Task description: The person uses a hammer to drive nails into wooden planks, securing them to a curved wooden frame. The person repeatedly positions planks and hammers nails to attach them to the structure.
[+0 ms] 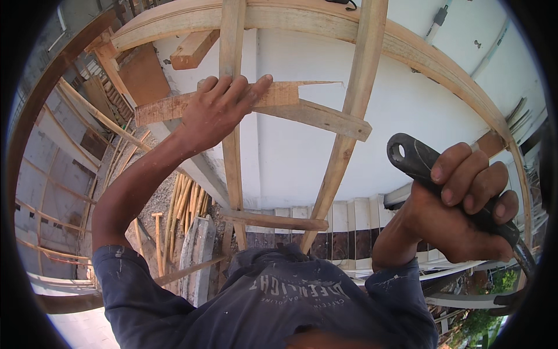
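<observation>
My left hand (216,113) is closed over a short, rough-sawn wooden board (283,95). One end of the board narrows to a thin pointed strip past a notch. It lies across the left upright (232,35) of a timber ladder-like frame, just above a wooden crosspiece (319,118) that meets the right upright (349,134). Raised at the right, my right hand (465,212) grips the black handle of a hammer (414,158). The handle's holed butt end points up and left. Its metal shaft runs down toward the right rim, where the head is dark and hard to make out.
A long timber beam (302,16) arches across the top behind the uprights. A lower rung (279,221) joins them near my chest. White stairs (343,221) descend below. Bamboo poles (185,200) and a concrete piece (197,253) lie at the lower left. A white wall (302,168) stands behind.
</observation>
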Demonstrator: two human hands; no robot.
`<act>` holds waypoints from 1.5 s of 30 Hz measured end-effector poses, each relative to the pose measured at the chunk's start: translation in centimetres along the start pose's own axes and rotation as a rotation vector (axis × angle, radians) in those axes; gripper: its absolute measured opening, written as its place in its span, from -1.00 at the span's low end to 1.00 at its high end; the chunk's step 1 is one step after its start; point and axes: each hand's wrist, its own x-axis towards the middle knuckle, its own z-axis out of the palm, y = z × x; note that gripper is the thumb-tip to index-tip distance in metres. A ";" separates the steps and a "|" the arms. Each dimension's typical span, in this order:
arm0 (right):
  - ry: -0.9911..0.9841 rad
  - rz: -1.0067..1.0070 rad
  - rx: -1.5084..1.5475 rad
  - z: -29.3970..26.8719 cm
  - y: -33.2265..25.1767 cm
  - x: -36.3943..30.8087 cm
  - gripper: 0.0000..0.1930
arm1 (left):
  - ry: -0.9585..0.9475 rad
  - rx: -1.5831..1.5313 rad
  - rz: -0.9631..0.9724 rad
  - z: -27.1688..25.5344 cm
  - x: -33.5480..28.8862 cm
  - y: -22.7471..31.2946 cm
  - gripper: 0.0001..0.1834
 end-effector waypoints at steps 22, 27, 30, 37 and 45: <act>0.106 1.022 -0.459 -1.7 3.7 -6.5 -0.44 | 0.048 -0.121 -0.006 -1.4 1.2 -0.5 -0.13; 0.389 0.192 -0.110 -2.5 1.0 -2.4 -0.33 | 0.000 -0.099 -0.016 -0.8 0.6 -0.3 -0.09; 0.109 0.441 -0.556 -0.6 3.9 -5.8 -0.38 | -0.014 -0.109 -0.019 -1.0 0.9 -0.4 -0.11; 0.091 1.002 -0.493 -2.5 3.8 -6.9 -0.40 | -0.031 -0.102 -0.022 -2.4 1.5 -0.5 -0.13; 0.140 0.730 -0.429 -0.3 4.9 -6.0 -0.39 | 0.065 -0.112 -0.025 -1.3 0.5 -0.3 -0.14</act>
